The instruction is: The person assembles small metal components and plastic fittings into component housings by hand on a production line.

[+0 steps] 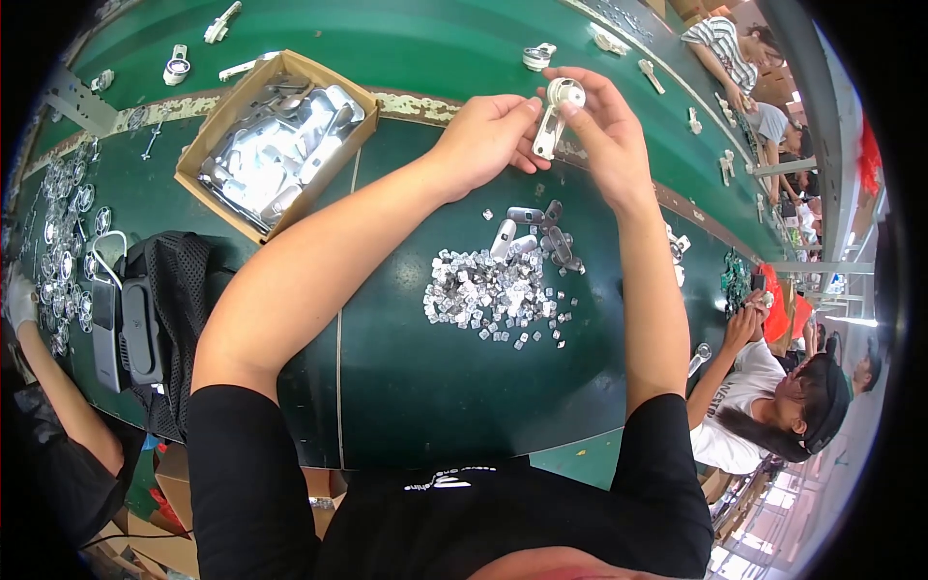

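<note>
Above the far edge of the dark green table, my right hand grips a white handheld-fan body with a round ring head and a short handle. Its thumb presses by the ring while the fingers wrap behind. My left hand is closed against the left side of the fan body, thumb and fingers drawn together; whatever they pinch is hidden. Between my forearms lies a pile of small clear, cube-like pieces. Several grey, oblong covers rest at the pile's far side.
An open cardboard box of shiny silver covers stands left of my left forearm. Behind the table runs a green conveyor belt carrying white fan parts. A black mesh bag and clear rings lie left. Co-workers sit at both sides.
</note>
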{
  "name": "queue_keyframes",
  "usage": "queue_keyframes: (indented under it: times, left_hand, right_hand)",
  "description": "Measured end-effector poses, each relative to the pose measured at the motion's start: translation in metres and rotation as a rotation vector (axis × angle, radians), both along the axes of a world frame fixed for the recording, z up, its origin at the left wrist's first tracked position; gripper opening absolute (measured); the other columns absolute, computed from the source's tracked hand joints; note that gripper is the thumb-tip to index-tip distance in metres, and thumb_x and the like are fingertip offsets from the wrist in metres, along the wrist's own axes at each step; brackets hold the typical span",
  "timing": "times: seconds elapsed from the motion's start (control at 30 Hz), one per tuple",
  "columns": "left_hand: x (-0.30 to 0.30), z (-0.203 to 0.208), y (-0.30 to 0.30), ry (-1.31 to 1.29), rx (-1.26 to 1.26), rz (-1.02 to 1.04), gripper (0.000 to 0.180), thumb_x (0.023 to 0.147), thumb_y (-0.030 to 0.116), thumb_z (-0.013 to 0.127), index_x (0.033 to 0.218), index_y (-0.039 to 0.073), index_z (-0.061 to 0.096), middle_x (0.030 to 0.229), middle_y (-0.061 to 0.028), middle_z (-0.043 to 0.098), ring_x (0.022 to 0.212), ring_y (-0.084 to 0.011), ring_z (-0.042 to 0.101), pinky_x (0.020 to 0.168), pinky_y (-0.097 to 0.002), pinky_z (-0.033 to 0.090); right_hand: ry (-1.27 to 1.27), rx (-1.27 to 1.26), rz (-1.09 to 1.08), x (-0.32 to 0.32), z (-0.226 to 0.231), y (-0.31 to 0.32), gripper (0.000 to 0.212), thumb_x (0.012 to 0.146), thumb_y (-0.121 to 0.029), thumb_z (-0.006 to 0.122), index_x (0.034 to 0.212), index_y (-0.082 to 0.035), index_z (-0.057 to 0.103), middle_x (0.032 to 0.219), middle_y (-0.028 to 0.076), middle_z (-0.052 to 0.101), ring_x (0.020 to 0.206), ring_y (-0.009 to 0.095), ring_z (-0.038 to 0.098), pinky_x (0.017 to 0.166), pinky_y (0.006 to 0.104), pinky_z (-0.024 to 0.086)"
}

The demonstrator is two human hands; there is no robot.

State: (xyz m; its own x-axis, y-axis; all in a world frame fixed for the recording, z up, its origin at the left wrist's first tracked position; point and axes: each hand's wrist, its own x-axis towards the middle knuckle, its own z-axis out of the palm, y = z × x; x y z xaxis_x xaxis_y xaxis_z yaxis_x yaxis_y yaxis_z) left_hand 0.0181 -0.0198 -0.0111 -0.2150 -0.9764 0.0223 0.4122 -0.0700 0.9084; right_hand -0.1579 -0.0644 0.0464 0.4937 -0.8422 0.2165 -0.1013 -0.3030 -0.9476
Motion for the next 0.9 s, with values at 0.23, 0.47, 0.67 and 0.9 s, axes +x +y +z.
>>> queue_keyframes:
  times: [0.23,0.47,0.67,0.9]
  left_hand:
    - [-0.001,0.0,0.0,-0.016,-0.006,-0.005,0.04,0.114,0.031,0.043,0.119,-0.002,0.065,0.102,-0.0123,0.075,0.085,-0.0175,0.074,0.075,-0.0291,0.06]
    - [-0.003,-0.002,0.001,0.075,-0.011,0.025,0.039,0.113,0.031,0.046,0.107,-0.002,0.065,0.093,-0.0123,0.073,0.077,-0.0198,0.074,0.069,-0.0303,0.059]
    - [0.002,-0.007,0.005,0.016,-0.039,-0.008,0.018,0.107,0.017,0.059,0.11,0.0,0.063,0.099,-0.0125,0.075,0.084,-0.0179,0.074,0.072,-0.0279,0.06]
    - [-0.016,0.004,-0.005,-0.084,-0.149,-0.07,0.026,0.101,0.012,0.07,0.121,-0.003,0.062,0.107,-0.0124,0.075,0.09,-0.0169,0.074,0.076,-0.0269,0.059]
  right_hand:
    - [0.023,-0.011,-0.014,0.003,0.0,0.003,0.032,0.104,-0.003,0.06,0.136,0.0,0.058,0.134,0.008,0.067,0.117,0.015,0.064,0.103,0.0317,0.052]
    - [0.05,-0.042,0.019,0.006,-0.001,0.001,0.032,0.104,-0.003,0.059,0.136,0.0,0.057,0.138,0.01,0.065,0.12,0.016,0.063,0.104,0.0324,0.053]
    - [-0.002,0.066,0.053,0.011,-0.004,0.002,0.031,0.103,0.0,0.059,0.134,0.0,0.057,0.136,0.01,0.066,0.118,0.018,0.066,0.103,0.0335,0.054]
    - [-0.062,-0.011,0.092,-0.012,-0.001,-0.005,0.031,0.102,0.001,0.058,0.133,-0.001,0.056,0.126,0.01,0.066,0.11,0.019,0.069,0.086,0.0309,0.061]
